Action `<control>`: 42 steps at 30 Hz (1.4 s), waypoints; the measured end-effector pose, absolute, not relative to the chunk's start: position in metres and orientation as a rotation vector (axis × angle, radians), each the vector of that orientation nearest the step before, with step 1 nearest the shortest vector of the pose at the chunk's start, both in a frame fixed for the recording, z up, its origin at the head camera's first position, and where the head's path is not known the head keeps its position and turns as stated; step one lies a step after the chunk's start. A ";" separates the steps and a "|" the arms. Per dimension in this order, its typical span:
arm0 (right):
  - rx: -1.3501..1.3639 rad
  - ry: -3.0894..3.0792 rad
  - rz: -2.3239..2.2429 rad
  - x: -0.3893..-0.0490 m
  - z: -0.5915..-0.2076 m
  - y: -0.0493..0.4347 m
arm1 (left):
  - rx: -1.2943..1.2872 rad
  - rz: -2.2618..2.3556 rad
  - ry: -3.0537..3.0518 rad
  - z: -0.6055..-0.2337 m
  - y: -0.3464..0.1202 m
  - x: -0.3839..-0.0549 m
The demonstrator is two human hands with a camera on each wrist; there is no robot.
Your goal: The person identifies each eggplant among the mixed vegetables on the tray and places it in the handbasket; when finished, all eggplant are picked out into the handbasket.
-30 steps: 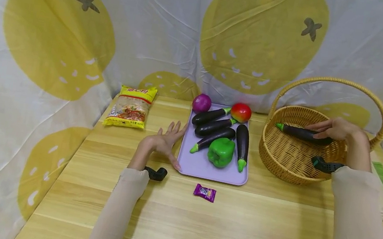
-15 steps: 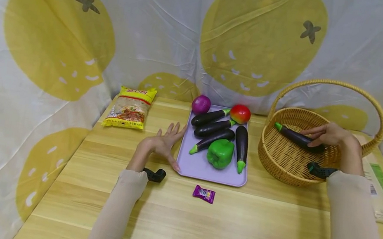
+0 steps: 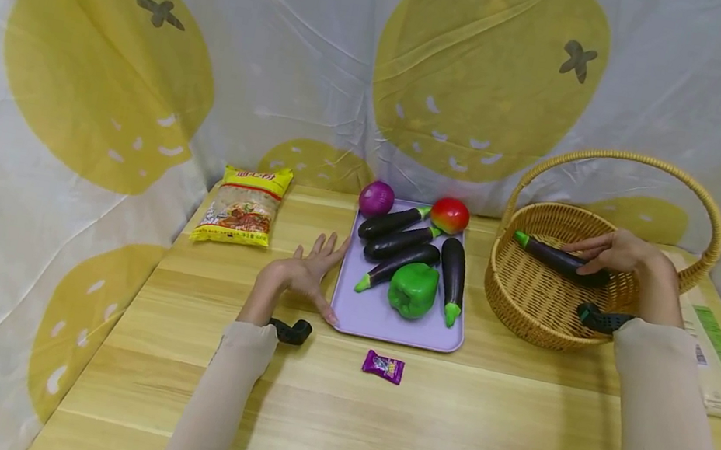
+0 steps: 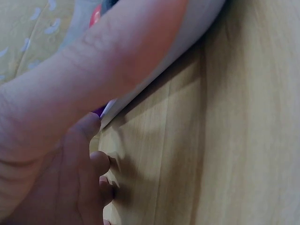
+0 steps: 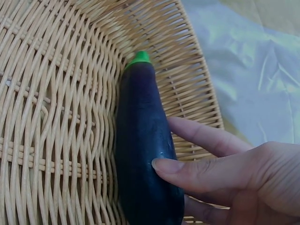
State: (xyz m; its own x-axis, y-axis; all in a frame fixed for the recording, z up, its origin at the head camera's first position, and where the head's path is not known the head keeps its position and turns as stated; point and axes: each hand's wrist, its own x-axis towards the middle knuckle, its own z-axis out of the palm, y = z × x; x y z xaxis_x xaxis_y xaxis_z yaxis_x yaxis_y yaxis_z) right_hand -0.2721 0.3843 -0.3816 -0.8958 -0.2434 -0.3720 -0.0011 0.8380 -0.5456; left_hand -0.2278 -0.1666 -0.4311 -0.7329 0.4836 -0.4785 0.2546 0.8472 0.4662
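Inside the wicker basket, my right hand holds a dark eggplant with a green tip, thumb on one side and fingers on the other. The eggplant lies low against the woven wicker in the right wrist view. My left hand has its fingers spread, with thumb and fingertips at the left edge of a lilac tray. On the tray are several eggplants, a green bell pepper, a purple onion and a red mango-like fruit.
A yellow food packet lies at the back left. A small purple wrapped candy sits in front of the tray. Flat packaging with a green label lies right of the basket, whose tall handle arches over it. Lemon-print cloth hangs behind.
My right hand and its eggplant have shifted slightly left and lower in the basket, and the eggplant tilts more. The left hand has stayed by the tray.
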 end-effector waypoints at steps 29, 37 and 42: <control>-0.401 2.860 -0.873 -0.208 -0.331 0.266 | 0.534 0.506 2.409 -0.433 -0.167 -0.229; -0.369 2.744 -1.213 -0.199 -0.362 0.208 | 0.540 0.495 2.415 -0.433 -0.166 -0.229; -0.283 2.666 -1.340 -0.201 -0.387 0.180 | 0.533 0.491 2.417 -0.432 -0.166 -0.230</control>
State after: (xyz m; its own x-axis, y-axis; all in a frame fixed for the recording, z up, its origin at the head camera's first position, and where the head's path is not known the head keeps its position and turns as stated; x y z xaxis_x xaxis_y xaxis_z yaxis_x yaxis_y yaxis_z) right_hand -0.2014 0.1804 -0.3866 -0.9718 -0.2318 -0.0439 -0.1030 0.5842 -0.8050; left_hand -0.2296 -0.1663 -0.4320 -0.7337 0.4802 -0.4807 0.2544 0.8502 0.4610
